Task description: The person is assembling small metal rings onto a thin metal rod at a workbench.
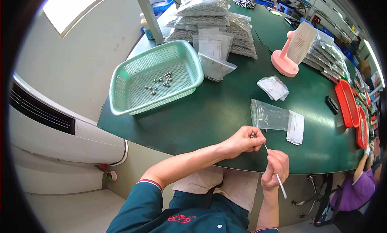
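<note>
My left hand is closed above the table's near edge, with small shiny metal parts showing between its fingers. My right hand, just to its right, grips a thin white stick. The stick's upper tip reaches the left fingertips; its wider end points down past the right palm. Beyond the hands lies a clear plastic bag, with a white paper slip at its right side. At the left, a mint-green basket holds several small metal parts.
Filled clear bags are piled behind the basket. A pink desk fan stands on the green table, near folded clear bags. Red trays and a black object lie at the right. A person in purple sits there.
</note>
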`<action>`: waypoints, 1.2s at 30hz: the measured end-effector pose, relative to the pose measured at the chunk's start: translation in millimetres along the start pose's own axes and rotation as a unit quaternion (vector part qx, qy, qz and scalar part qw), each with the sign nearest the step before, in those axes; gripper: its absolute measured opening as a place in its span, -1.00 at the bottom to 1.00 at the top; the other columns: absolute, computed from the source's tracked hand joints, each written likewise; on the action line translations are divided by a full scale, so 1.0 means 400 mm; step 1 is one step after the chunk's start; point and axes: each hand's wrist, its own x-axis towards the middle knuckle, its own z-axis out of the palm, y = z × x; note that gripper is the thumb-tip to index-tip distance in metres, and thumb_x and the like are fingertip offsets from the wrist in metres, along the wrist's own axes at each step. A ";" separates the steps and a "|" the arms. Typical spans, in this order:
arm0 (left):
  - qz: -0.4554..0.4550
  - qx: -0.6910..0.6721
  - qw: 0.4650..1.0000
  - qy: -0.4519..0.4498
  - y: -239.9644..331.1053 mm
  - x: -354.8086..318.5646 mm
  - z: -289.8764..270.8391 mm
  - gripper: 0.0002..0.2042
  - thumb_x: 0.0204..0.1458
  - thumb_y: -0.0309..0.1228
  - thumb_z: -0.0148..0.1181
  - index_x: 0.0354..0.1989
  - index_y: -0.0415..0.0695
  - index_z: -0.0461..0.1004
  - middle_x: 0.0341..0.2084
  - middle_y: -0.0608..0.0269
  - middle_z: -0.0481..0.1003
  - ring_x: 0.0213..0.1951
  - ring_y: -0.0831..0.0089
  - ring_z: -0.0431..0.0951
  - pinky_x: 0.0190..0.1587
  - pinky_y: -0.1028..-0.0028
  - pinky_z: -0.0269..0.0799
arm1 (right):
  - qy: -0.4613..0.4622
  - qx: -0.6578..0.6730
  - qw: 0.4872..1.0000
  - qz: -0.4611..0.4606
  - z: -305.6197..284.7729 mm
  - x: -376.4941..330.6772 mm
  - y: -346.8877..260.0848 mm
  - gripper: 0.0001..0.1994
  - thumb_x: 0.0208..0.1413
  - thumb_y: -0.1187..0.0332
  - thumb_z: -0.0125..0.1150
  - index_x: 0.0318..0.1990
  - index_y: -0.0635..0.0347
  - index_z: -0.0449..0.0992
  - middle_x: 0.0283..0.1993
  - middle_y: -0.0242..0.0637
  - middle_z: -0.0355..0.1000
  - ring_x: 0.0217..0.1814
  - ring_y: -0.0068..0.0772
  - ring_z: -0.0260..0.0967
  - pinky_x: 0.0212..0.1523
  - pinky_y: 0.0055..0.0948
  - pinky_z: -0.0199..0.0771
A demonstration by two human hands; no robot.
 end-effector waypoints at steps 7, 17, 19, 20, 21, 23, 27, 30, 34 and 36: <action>-0.045 -0.096 0.994 -0.017 0.004 0.001 -0.005 -0.86 0.02 -0.40 0.05 -0.49 -0.21 0.33 -0.72 0.33 0.33 -0.74 0.75 0.10 -0.73 0.69 -0.09 | 0.023 0.036 0.999 0.018 0.003 -0.004 0.003 -0.97 -0.01 0.54 0.00 -0.38 0.27 0.37 -0.42 -0.13 0.40 -0.42 -0.17 0.36 -0.40 -0.37 0.41; -0.051 -0.106 0.992 -0.044 0.007 -0.002 -0.012 -0.87 0.04 -0.41 0.02 -0.46 -0.21 0.33 -0.70 0.33 0.33 -0.75 0.72 0.07 -0.72 0.68 -0.14 | 0.062 0.135 0.981 0.128 0.011 -0.023 0.011 -0.90 0.08 0.52 -0.13 -0.34 0.31 0.34 -0.38 -0.10 0.38 -0.33 -0.27 0.30 -0.27 -0.40 0.34; -0.029 -0.048 0.998 -0.013 0.008 -0.001 -0.009 -0.85 0.03 -0.40 0.05 -0.49 -0.19 0.30 -0.70 0.30 0.34 -0.74 0.73 0.09 -0.71 0.69 -0.08 | 0.042 0.091 0.992 0.080 0.013 -0.023 0.010 -0.91 0.08 0.52 -0.12 -0.34 0.31 0.34 -0.37 -0.10 0.39 -0.33 -0.25 0.31 -0.27 -0.39 0.34; 0.007 -0.017 1.000 0.000 0.002 0.001 -0.008 -0.86 0.02 -0.40 0.05 -0.48 -0.20 0.31 -0.70 0.29 0.35 -0.74 0.73 0.10 -0.72 0.69 -0.08 | 0.029 0.060 0.996 0.058 0.013 -0.024 0.010 -0.91 0.07 0.52 -0.11 -0.34 0.30 0.34 -0.37 -0.10 0.39 -0.33 -0.24 0.31 -0.27 -0.39 0.34; 0.005 -0.018 1.000 0.001 0.000 0.000 -0.008 -0.86 0.02 -0.40 0.05 -0.48 -0.20 0.31 -0.70 0.29 0.35 -0.74 0.73 0.10 -0.72 0.69 -0.08 | 0.016 0.030 0.999 0.035 0.014 -0.025 0.009 -0.92 0.07 0.52 -0.11 -0.33 0.30 0.34 -0.36 -0.11 0.39 -0.34 -0.24 0.32 -0.27 -0.39 0.34; 0.029 0.032 0.999 0.033 -0.001 -0.001 -0.006 -0.87 0.03 -0.40 0.04 -0.46 -0.20 0.33 -0.70 0.30 0.34 -0.73 0.72 0.09 -0.70 0.69 -0.10 | 0.013 0.072 0.992 0.099 0.008 -0.019 0.010 -0.91 0.07 0.51 -0.11 -0.34 0.31 0.34 -0.36 -0.12 0.39 -0.32 -0.27 0.30 -0.26 -0.41 0.32; -0.010 -0.029 1.000 0.000 0.007 -0.004 -0.010 -0.86 0.03 -0.40 0.04 -0.46 -0.20 0.33 -0.70 0.30 0.34 -0.73 0.72 0.09 -0.70 0.69 -0.10 | 0.050 0.177 0.967 0.175 0.000 -0.015 0.021 -0.90 0.07 0.51 -0.12 -0.34 0.33 0.34 -0.35 -0.10 0.39 -0.30 -0.31 0.28 -0.26 -0.42 0.31; -0.033 -0.079 0.996 -0.025 0.016 -0.005 -0.009 -0.86 0.03 -0.40 0.04 -0.47 -0.21 0.33 -0.69 0.30 0.33 -0.72 0.73 0.09 -0.70 0.69 -0.09 | 0.042 0.130 0.985 0.102 0.008 -0.013 0.019 -0.89 0.08 0.51 -0.12 -0.31 0.34 0.34 -0.35 -0.09 0.39 -0.32 -0.29 0.29 -0.28 -0.41 0.32; 0.024 0.008 1.000 0.015 0.006 -0.004 -0.007 -0.86 0.03 -0.40 0.05 -0.46 -0.21 0.33 -0.69 0.30 0.34 -0.71 0.73 0.10 -0.69 0.70 -0.09 | 0.022 0.076 0.995 0.063 0.010 -0.003 0.014 -0.92 0.03 0.55 -0.08 -0.35 0.33 0.36 -0.38 -0.09 0.40 -0.39 -0.26 0.32 -0.32 -0.43 0.34; 0.030 0.026 0.999 0.024 0.005 -0.005 -0.008 -0.86 0.03 -0.40 0.05 -0.45 -0.22 0.33 -0.69 0.30 0.34 -0.71 0.73 0.11 -0.69 0.70 -0.08 | 0.025 0.101 0.988 0.115 0.004 0.004 0.013 -0.94 0.01 0.57 -0.04 -0.39 0.34 0.37 -0.41 -0.12 0.41 -0.42 -0.29 0.33 -0.35 -0.48 0.35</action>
